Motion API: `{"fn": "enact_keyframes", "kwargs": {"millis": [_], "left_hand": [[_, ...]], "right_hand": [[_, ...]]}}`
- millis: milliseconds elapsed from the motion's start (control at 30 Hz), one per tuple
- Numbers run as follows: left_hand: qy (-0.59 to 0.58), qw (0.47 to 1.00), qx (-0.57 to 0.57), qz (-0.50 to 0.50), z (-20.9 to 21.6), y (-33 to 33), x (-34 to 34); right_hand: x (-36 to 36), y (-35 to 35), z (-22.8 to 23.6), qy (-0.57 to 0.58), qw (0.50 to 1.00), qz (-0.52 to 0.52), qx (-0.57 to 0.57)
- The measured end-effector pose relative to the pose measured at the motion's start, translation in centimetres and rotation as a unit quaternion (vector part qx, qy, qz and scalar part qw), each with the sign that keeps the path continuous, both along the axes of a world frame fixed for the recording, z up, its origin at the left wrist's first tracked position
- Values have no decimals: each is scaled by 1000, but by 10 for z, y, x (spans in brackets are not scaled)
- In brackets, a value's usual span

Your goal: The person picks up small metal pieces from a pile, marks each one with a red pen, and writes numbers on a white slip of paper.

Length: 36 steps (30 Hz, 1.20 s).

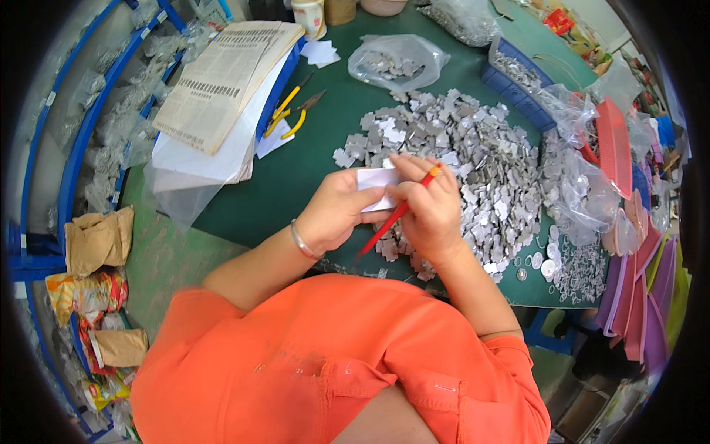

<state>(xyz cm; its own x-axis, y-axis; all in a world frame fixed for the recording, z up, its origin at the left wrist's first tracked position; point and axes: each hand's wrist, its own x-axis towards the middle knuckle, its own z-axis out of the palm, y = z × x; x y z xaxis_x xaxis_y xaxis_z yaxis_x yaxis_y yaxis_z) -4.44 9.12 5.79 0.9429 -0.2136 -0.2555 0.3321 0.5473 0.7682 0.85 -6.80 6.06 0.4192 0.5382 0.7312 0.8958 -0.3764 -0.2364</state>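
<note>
My left hand (331, 209) is closed on a small white paper stack (376, 179), its thumb lying across the lower edge. My right hand (435, 222) has a slim red pen (390, 226) tucked between its fingers, slanting down to the left past the paper. Fingertips of the same hand touch the paper's right side. Just beyond and right of both hands spreads a large heap of flat grey metal pieces (492, 174) with notched outlines. Whatever lies under the paper is hidden by my fingers.
Yellow-handled pliers (297, 122) and newspapers (214, 85) lie to the left on the green table (296, 166). A plastic bag of pieces (399, 63) and a blue bin (518, 85) stand beyond the heap. Small rings and discs (566, 270) lie at right; blue shelves (70, 159) stand at left.
</note>
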Motion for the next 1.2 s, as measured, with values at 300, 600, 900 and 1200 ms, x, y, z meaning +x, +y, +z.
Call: {"fn": "enact_keyframes", "kwargs": {"millis": [300,600,900,1200], "left_hand": [[51,995,-81,-4,0,-10,5],[42,997,-61,-7,5,-13,9],[45,997,-55,-16,2,-12,11],[22,999,-26,-21,-2,-9,15]], "right_hand": [[-5,-20,-6,-6,999,-32,-15],[1,-23,-7,86,994,-7,69],[-1,-24,-10,128,985,-57,100],[2,-19,-13,201,962,-87,161]]}}
